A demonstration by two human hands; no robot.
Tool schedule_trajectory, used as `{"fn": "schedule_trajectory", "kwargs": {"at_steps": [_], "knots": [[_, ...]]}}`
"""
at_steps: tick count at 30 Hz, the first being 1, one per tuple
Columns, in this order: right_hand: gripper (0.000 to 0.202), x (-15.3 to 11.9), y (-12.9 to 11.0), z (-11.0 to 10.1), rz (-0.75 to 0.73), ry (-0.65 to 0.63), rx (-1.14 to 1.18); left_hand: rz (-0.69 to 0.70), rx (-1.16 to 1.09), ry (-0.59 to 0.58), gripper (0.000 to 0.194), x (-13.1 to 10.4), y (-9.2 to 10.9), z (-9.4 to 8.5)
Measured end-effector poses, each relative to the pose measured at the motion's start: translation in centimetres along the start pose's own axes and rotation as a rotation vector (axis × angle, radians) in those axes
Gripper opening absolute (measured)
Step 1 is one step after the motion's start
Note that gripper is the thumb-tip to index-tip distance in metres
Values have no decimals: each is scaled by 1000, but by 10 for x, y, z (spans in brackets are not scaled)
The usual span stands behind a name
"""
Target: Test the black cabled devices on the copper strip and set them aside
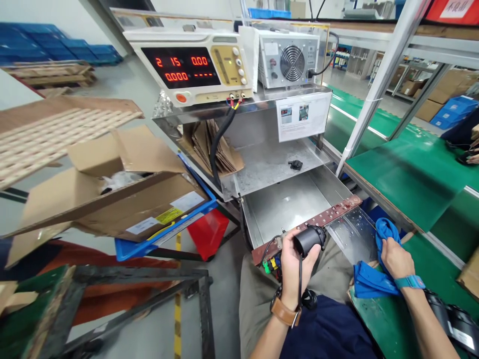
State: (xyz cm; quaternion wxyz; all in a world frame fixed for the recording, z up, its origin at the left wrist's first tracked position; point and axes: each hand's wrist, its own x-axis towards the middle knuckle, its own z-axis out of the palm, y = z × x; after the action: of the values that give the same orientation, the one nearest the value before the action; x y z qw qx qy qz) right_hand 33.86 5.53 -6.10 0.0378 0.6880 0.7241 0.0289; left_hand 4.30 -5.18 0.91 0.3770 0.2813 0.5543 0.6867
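Observation:
My left hand [294, 269] is wrapped round a black cylindrical device [309, 241] with a cable, held above my lap. Its cord [300, 279] runs down past my wrist to a small coil. Right in front of it lies a brown terminal strip [324, 218] with rows of metal contacts, across the edge of a metal drawer [288, 204]. On the right, my right hand [397, 258] grips a bunched blue cloth [387, 228] over the green work surface. A folded blue cloth [372, 281] lies beside that hand. The fingertips inside the bunched cloth are hidden.
A power supply [190, 65] with red digits and a grey fan unit [290, 57] stand on the metal stand. Small black parts [295, 164] lie on its shelf. An open carton [123, 199] is at left. More black devices [454, 319] lie at lower right. A co-worker's hand [474, 155] shows at far right.

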Motion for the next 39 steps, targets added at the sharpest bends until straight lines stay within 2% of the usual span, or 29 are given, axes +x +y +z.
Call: {"fn": "schedule_trajectory", "kwargs": {"at_steps": [5,7,10,13,16,18,20,22,24,26,29,33,36,39], "knots": [[21,-2,4,5,-8,-17,20,-6,0,7,54,-2,3,5],[21,-2,7,8,-26,38,102,-3,16,-1,54,-2,2,5],[18,-1,11,11,-88,183,354,-2,29,1,54,-2,-2,4],[15,0,22,2,-60,209,575,1,51,14,56,-2,-4,4],[28,-8,35,-18,23,186,667,-10,76,-2,57,-2,-5,6],[34,-21,37,-32,27,267,624,-20,92,0,58,-2,-4,8],[34,-35,28,-37,1,326,500,-30,107,11,57,-2,-5,11],[27,-46,11,-32,29,275,317,-47,117,15,58,-2,-7,14],[19,-50,-7,-21,112,158,141,-64,116,7,58,-3,-8,17],[19,-49,-17,-9,170,64,47,-70,108,-8,59,-4,-9,19],[29,-43,-18,-1,122,8,53,-64,97,-29,59,-6,-8,20],[40,-41,-11,-4,116,17,48,-59,89,-44,59,-7,-7,20],[38,-42,-8,-6,103,18,60,-69,74,-43,58,-6,-6,20],[31,-45,-5,-1,-10,29,126,-70,56,-28,58,-5,-3,20]]}}
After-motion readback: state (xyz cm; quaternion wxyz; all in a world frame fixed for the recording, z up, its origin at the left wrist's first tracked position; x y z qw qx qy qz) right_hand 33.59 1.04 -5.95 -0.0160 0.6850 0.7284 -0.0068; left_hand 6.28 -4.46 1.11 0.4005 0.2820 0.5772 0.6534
